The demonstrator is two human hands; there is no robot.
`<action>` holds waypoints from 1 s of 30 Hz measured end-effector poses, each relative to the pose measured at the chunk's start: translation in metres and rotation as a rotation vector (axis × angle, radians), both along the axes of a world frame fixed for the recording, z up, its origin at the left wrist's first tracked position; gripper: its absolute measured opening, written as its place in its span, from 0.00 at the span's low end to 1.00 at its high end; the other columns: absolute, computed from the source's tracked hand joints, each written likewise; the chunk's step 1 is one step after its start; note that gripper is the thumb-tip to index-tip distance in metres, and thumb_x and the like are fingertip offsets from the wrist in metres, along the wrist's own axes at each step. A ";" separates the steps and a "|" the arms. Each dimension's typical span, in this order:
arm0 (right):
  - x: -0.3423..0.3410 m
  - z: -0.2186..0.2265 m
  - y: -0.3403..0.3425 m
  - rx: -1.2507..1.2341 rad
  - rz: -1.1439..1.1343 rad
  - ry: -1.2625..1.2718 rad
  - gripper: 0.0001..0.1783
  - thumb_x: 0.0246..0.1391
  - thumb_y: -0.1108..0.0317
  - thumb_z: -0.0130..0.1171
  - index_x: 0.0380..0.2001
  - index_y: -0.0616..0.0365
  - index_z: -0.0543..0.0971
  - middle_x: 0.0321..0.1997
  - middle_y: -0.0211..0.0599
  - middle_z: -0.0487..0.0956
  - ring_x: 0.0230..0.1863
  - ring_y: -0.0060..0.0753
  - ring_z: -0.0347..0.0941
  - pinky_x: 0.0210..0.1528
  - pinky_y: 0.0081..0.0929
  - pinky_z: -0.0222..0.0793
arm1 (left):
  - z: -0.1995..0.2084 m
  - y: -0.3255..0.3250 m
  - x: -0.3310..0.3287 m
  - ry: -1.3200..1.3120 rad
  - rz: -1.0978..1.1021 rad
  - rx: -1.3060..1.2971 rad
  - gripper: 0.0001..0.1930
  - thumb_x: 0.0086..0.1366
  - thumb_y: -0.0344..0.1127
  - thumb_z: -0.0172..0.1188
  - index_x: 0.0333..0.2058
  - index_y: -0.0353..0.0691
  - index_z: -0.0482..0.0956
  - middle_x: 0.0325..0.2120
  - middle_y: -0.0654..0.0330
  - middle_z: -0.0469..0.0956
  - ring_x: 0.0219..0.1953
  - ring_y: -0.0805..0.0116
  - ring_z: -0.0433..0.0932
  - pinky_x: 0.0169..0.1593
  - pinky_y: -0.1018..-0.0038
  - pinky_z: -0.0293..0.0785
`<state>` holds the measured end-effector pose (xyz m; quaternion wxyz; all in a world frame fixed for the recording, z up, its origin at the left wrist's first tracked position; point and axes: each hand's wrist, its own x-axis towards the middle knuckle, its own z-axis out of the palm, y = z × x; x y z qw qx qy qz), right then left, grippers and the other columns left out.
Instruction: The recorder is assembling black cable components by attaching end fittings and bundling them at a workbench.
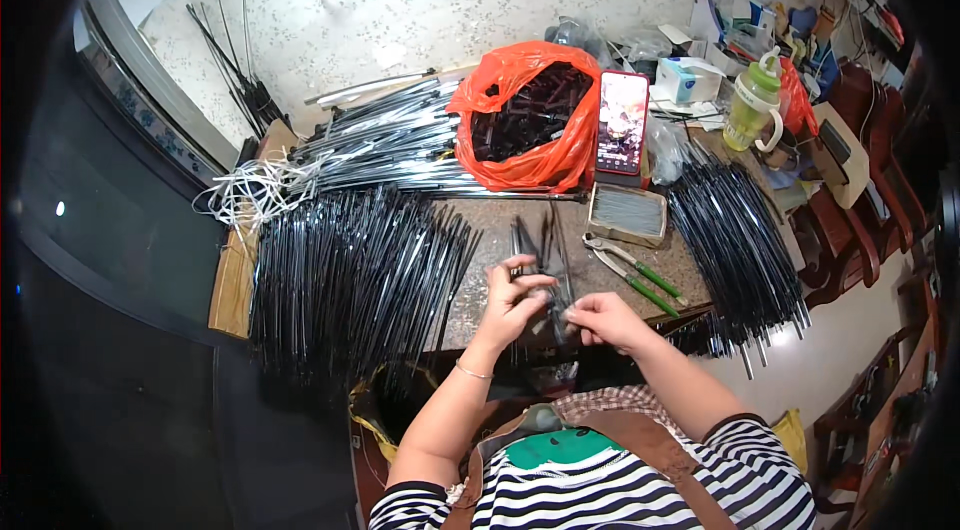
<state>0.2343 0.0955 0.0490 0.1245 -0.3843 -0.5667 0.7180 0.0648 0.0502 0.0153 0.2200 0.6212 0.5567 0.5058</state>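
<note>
At the middle of the table's front edge, my left hand (513,304) has its fingers curled beside a blurred dark thin rod (558,268). Just to its right, my right hand (606,320) is closed in a pinch against the lower part of that dark, blurred work; what lies between its fingertips is too smeared to make out. Pliers with green handles (640,276) lie to the right of my hands. Behind the pliers stands a small box (628,214) filled with thin grey pins or wires.
Bundles of black rods lie left (345,280) and right (735,250). Behind are silvery rods (385,145), a red plastic bag (480,165) of dark parts, and a propped phone (622,125). White ties (262,195) hang far left; a green-lidded bottle (752,105) stands far right.
</note>
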 end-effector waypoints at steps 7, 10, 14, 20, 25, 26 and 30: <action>0.003 -0.009 -0.001 -0.057 -0.115 -0.079 0.08 0.41 0.66 0.51 0.18 0.60 0.70 0.15 0.27 0.69 0.11 0.14 0.61 0.11 0.11 0.53 | 0.011 0.010 0.018 0.273 -0.112 -0.245 0.17 0.47 0.44 0.49 0.40 0.58 0.68 0.50 0.55 0.48 0.55 0.59 0.39 0.48 0.49 0.21; -0.001 -0.012 -0.003 -0.086 -0.044 -0.020 0.07 0.42 0.67 0.50 0.17 0.58 0.69 0.15 0.28 0.70 0.11 0.13 0.62 0.10 0.08 0.52 | 0.010 0.015 0.020 0.348 -0.133 -0.249 0.18 0.47 0.44 0.49 0.41 0.58 0.66 0.51 0.54 0.47 0.54 0.59 0.41 0.48 0.48 0.21; 0.007 0.000 0.002 -0.028 -0.051 -0.134 0.07 0.41 0.67 0.49 0.20 0.60 0.68 0.15 0.29 0.69 0.10 0.15 0.59 0.11 0.11 0.53 | 0.000 0.014 0.007 0.299 -0.203 -0.222 0.20 0.44 0.31 0.48 0.40 0.54 0.68 0.47 0.53 0.51 0.52 0.59 0.48 0.51 0.57 0.32; 0.069 0.001 0.028 0.119 0.058 -0.141 0.08 0.41 0.67 0.50 0.18 0.61 0.68 0.14 0.28 0.67 0.11 0.14 0.58 0.12 0.12 0.53 | 0.005 -0.010 -0.016 -0.137 0.010 -0.086 0.10 0.35 0.18 0.41 0.19 0.36 0.67 0.21 0.62 0.59 0.27 0.69 0.59 0.32 0.80 0.56; 0.060 0.009 0.027 0.153 0.117 -0.122 0.08 0.42 0.67 0.50 0.19 0.62 0.69 0.14 0.27 0.68 0.11 0.14 0.58 0.13 0.12 0.53 | 0.018 -0.009 -0.001 -0.492 0.119 -0.054 0.07 0.39 0.18 0.44 0.17 0.37 0.66 0.23 0.65 0.59 0.30 0.76 0.58 0.34 0.85 0.54; 0.055 0.007 0.026 0.116 0.153 -0.082 0.08 0.42 0.67 0.50 0.20 0.62 0.69 0.15 0.28 0.68 0.12 0.14 0.58 0.13 0.12 0.54 | 0.022 -0.006 0.002 -0.511 0.058 -0.032 0.06 0.40 0.19 0.47 0.20 0.37 0.69 0.26 0.67 0.58 0.33 0.77 0.58 0.38 0.85 0.52; 0.025 0.000 0.014 0.404 0.063 -0.108 0.14 0.39 0.63 0.52 0.26 0.64 0.69 0.20 0.34 0.71 0.15 0.18 0.64 0.18 0.16 0.59 | 0.020 0.014 0.003 0.038 -0.297 -0.212 0.11 0.48 0.40 0.49 0.30 0.48 0.75 0.49 0.58 0.50 0.53 0.61 0.40 0.51 0.63 0.27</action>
